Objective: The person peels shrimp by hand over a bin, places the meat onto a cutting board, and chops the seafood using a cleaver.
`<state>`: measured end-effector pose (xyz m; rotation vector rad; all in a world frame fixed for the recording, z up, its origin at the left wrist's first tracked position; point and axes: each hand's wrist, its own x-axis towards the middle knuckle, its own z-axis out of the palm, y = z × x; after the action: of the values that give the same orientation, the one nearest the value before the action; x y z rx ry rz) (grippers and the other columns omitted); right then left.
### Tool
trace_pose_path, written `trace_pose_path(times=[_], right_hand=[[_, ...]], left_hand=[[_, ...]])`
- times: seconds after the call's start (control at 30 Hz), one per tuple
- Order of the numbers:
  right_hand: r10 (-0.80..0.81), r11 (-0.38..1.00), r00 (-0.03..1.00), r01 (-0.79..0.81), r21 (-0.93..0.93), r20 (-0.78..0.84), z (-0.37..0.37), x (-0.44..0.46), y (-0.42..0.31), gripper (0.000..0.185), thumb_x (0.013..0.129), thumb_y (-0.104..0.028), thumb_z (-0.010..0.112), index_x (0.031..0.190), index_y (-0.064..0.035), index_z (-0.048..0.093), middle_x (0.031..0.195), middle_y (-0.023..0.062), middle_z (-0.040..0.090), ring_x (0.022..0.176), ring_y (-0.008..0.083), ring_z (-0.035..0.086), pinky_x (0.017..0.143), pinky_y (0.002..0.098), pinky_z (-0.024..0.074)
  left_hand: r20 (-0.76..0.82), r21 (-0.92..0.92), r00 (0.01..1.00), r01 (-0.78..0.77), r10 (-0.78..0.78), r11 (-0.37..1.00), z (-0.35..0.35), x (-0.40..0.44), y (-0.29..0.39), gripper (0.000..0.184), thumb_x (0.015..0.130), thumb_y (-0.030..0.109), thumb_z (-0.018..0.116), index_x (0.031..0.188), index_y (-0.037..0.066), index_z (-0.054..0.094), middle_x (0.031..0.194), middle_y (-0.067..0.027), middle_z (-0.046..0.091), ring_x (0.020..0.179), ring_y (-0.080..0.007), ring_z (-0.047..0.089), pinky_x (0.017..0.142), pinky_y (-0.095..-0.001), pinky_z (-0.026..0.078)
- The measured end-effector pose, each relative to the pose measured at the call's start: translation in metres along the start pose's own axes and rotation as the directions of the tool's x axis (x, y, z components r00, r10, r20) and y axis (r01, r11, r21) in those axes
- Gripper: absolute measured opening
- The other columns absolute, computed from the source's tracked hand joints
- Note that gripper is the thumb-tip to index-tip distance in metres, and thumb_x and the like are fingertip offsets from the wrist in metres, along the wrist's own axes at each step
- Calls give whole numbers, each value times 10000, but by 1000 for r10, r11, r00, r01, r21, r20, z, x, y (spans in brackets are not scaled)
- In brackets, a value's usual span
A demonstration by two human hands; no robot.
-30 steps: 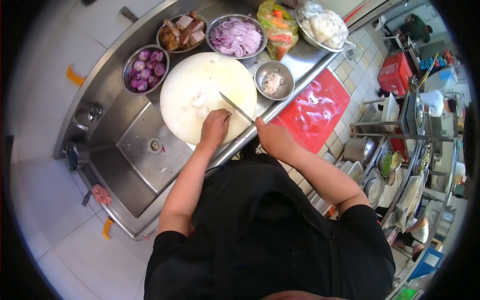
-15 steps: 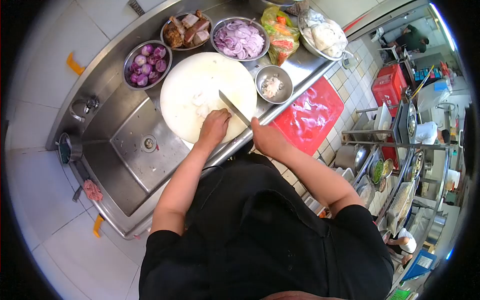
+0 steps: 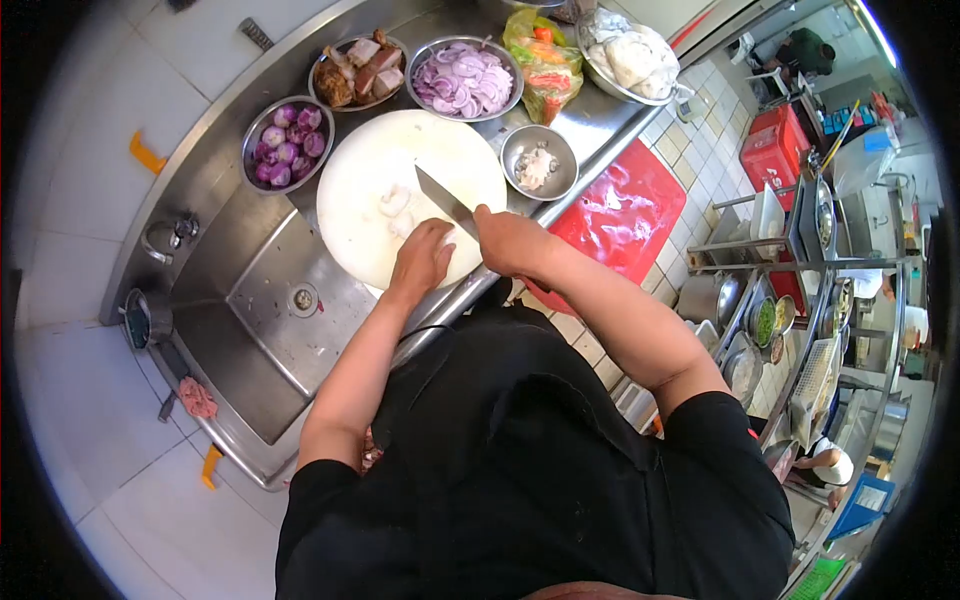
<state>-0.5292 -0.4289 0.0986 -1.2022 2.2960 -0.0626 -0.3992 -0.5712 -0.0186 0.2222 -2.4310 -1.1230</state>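
Note:
My right hand point(image 3: 510, 243) is wrapped round the handle of a kitchen knife point(image 3: 443, 195), whose blade lies low over the round white cutting board point(image 3: 350, 150). On the board, my left hand point(image 3: 423, 258) is closed with its fingers curled, close beside the blade. Whatever its fingertips press on is too small and partly hidden to name. Pale, whitish slices of food point(image 3: 395, 202) lie just beyond the left fingers. A small metal bowl point(image 3: 567, 180) with similar pale pieces stands by the right edge of the board.
Behind the board are bowls of peeled purple onions point(image 3: 287, 147), browned meat chunks point(image 3: 372, 75) and sliced onion point(image 3: 465, 80), plus a plastic bag of vegetables point(image 3: 543, 65). A steel sink point(image 3: 265, 330) lies left. A red board point(image 3: 635, 215) is at right, near shelving.
My right hand and the knife have moved left, further over the board and nearer my left hand. The left hand stays at the board with its fingers curled. The view has shifted slightly.

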Motion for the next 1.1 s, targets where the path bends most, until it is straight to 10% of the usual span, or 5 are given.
trace_pose_path(times=[0.03,0.47,0.73,0.87,1.1], right_hand=[[115,988,972,-133,76,206,-25,-9,-14,250,958,-69,541,1149,78,474,874,287,733,824,442,750,721,538,592],[182,971,961,-209,117,209,-17,-24,-27,308,930,-60,577,1193,69,482,958,318,729,895,492,734,804,545,584],[82,993,994,-75,87,-78,26,-19,-10,306,953,-69,529,1212,83,472,920,332,726,870,476,746,761,572,584],[160,972,960,-193,131,229,4,-34,-31,328,963,-49,523,1249,101,460,921,324,730,872,461,752,746,560,587],[98,991,992,-91,95,-75,50,-28,-14,231,963,-56,530,1162,39,463,920,302,728,881,484,735,771,562,585]], left_hand=[[-56,-30,997,54,-56,998,-5,-2,7,163,921,73,706,1069,13,734,1053,-157,713,1047,-373,659,916,-450,539],[2,93,999,40,-40,995,5,-11,-23,144,934,88,705,1044,8,752,1020,-142,710,979,-354,671,875,-438,550],[27,81,1000,13,-16,997,3,-14,-24,140,934,91,721,1044,13,755,1034,-142,720,989,-344,683,865,-433,557],[-39,61,999,19,-17,998,7,-17,-28,143,926,108,738,1034,17,756,1027,-138,733,963,-342,695,851,-422,568],[16,110,1000,-6,4,994,3,-16,-24,135,932,119,740,1021,18,755,1069,-151,745,1005,-331,708,876,-406,580]])
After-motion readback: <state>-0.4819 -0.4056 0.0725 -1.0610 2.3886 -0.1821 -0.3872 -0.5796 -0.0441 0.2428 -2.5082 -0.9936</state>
